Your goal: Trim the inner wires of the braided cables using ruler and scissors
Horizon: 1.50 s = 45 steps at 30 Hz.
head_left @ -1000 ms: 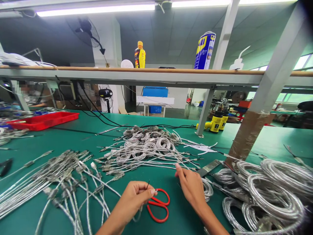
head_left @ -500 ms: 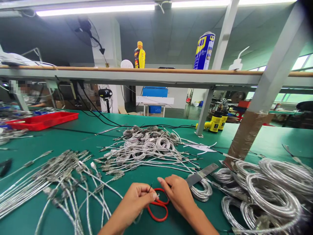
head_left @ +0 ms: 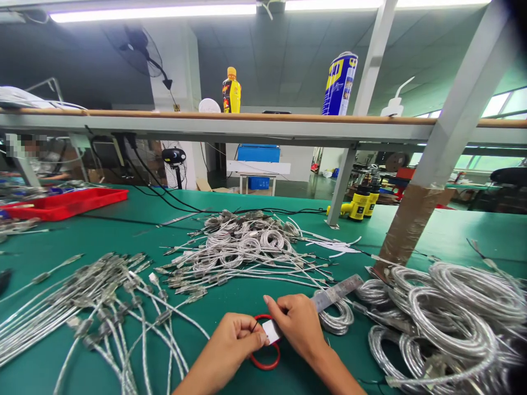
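My left hand (head_left: pixel 242 340) is pinched closed with a thin black wire (head_left: pixel 256 325) showing between thumb and finger. A small white square piece (head_left: pixel 270 331) sits at its fingertips, against my right hand's side; I cannot tell which hand holds it. My right hand (head_left: pixel 300 325) is closed around a flat steel ruler (head_left: pixel 340 291), which sticks out to the upper right. Its thumb points up and left. Beneath both hands lie scissors with red handles (head_left: pixel 267 364), their blades hidden. A small coil of clear-jacketed cable (head_left: pixel 338 318) lies beside the ruler.
Coiled cables (head_left: pixel 247 247) are heaped at the middle of the green table (head_left: pixel 135 233). Straight cables with connectors (head_left: pixel 107 296) spread at left, and larger coils (head_left: pixel 444 318) at right. A taped post (head_left: pixel 407 225) rises at right. A red tray (head_left: pixel 69 204) stands far left.
The white square piece now shows between my hands, where mainly the red scissor handles showed before. The ruler has turned slightly in my right hand. The view has shifted a little.
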Available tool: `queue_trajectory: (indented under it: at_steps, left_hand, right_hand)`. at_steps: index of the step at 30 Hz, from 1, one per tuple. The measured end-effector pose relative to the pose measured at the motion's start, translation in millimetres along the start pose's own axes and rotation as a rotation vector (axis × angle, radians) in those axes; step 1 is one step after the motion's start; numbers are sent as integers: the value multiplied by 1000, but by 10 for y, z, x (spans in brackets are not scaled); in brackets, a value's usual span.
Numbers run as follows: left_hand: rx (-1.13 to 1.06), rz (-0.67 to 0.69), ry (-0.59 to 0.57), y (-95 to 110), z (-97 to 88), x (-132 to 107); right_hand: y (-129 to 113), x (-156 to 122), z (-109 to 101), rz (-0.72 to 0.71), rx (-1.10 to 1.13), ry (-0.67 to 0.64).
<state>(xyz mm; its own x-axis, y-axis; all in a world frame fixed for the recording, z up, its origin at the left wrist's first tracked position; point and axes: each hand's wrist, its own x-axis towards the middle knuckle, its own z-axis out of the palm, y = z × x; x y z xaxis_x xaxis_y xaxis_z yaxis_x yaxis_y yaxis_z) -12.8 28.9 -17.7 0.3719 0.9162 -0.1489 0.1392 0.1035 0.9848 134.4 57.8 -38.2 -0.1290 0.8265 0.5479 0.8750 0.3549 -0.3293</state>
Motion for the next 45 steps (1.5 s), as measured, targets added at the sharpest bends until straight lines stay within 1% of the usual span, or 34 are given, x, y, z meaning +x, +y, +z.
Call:
queue_trajectory:
  at_steps: [2,7,15,19,25,34,45]
  left_hand:
    - [6,6,0,-15,-13,3]
    - [20,14,-3,-38,-11,18]
    - [67,23,18,-71,-8,12]
    - [95,36,36,-87,-18,14]
    - [131,12,57,-86,-9,-6]
    - [159,15,88,-80,4,-1]
    - [165,51,72,-72,9,13]
  right_hand:
    - [-2,9,-12,9,15,24]
    - [35,22,-22,7,15,36]
    - [-36,41,-35,6,12,53]
    - [-45,38,-53,-11,-7,59]
    - [-56,37,-58,-47,-49,70]
    - [-79,21,-72,-75,-72,98]
    - [-65,25,-69,-78,-75,109]
